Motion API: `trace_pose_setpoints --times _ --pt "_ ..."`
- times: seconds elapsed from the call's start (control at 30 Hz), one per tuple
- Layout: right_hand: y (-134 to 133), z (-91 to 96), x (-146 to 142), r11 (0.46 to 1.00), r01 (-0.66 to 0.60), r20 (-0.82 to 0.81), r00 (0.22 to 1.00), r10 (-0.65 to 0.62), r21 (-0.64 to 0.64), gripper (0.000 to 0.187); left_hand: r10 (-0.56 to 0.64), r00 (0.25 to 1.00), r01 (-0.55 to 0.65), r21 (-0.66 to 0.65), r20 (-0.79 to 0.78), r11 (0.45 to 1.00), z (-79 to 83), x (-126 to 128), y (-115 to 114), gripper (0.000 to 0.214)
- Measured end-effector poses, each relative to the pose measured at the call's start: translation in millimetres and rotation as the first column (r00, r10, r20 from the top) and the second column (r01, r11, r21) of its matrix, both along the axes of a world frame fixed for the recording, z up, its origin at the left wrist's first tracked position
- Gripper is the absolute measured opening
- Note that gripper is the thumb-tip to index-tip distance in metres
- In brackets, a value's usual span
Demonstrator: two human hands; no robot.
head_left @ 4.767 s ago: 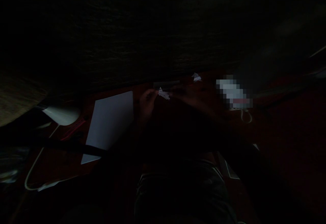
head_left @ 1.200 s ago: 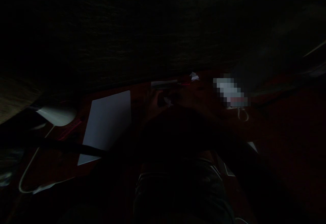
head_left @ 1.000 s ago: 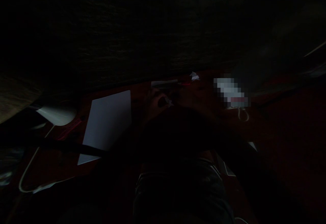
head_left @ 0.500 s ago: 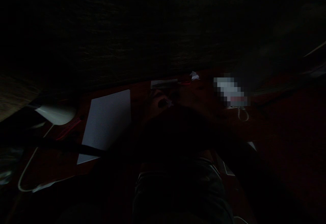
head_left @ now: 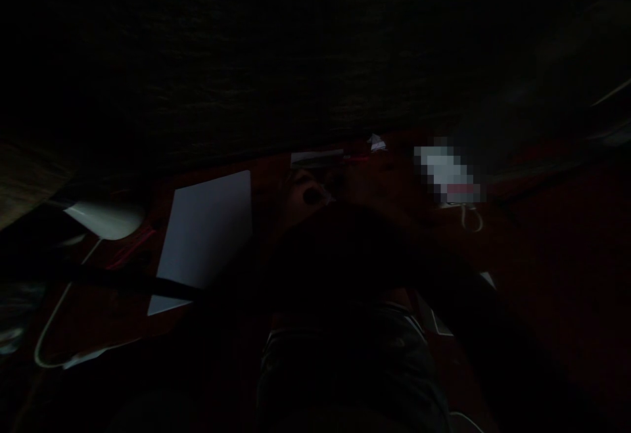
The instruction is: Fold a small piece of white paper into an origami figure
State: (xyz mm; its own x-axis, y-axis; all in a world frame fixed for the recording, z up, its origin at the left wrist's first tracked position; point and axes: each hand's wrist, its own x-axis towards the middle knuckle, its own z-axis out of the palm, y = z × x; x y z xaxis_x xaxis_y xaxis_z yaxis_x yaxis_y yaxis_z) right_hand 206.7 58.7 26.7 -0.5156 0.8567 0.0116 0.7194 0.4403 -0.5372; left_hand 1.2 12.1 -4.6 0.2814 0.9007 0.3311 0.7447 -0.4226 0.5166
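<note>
The picture is very dark. My left hand (head_left: 297,198) rests on the reddish table (head_left: 517,236) just right of a white sheet of paper (head_left: 207,229), its fingers curled. A tiny corner of a small folded white paper (head_left: 328,198) shows at its fingertips. My right hand (head_left: 367,184) lies close on the other side of that paper; its fingers are lost in shadow. A pale flat strip (head_left: 316,157) and a red pen (head_left: 359,156) lie just beyond both hands.
A second small folded paper (head_left: 377,142) sits at the table's far edge. A blurred white object (head_left: 448,173) with a cord loop (head_left: 470,217) is at the right. At the left are a white rounded object (head_left: 106,218) and a white cable (head_left: 49,328).
The folded paper was held up between both hands and plainly visible; now the hands are lower and closer together, and only a tip of it shows. The view has shifted slightly.
</note>
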Motion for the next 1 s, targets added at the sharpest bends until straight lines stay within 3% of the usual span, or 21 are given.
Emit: trace_pose_setpoints --times 0.3,0.5,0.6,0.77,0.87,1.0 --pt "7 -11.3 2 0.999 -0.009 -0.08 0.997 0.011 0.031 0.032 0.01 1.0 -0.01 0.0 0.011 1.0 -0.3 -2 1 0.038" --pt "10 -17.7 1 0.998 0.002 -0.106 0.994 0.005 0.06 0.028 0.035 0.998 -0.035 0.002 0.049 0.999 -4.8 -3 12 0.025" --pt "12 -19.2 3 0.999 -0.04 -0.155 0.987 0.041 0.011 0.03 0.077 0.992 -0.072 -0.055 0.101 0.996 -8.8 -6 17 0.023" --pt "12 -16.4 8 0.991 -0.117 -0.226 0.969 0.101 -0.059 0.032 0.033 0.991 -0.013 -0.158 0.128 0.987 -11.1 -10 20 0.008" --pt "9 -10.7 8 0.994 -0.088 -0.188 0.979 0.074 -0.066 0.03 0.031 0.981 0.004 -0.183 0.19 0.983 -12.4 -10 20 0.014" --pt "4 -1.4 7 0.998 -0.049 -0.019 0.999 0.048 -0.046 0.022 0.028 0.969 0.025 -0.21 0.246 0.977 -14.5 -9 21 0.023"
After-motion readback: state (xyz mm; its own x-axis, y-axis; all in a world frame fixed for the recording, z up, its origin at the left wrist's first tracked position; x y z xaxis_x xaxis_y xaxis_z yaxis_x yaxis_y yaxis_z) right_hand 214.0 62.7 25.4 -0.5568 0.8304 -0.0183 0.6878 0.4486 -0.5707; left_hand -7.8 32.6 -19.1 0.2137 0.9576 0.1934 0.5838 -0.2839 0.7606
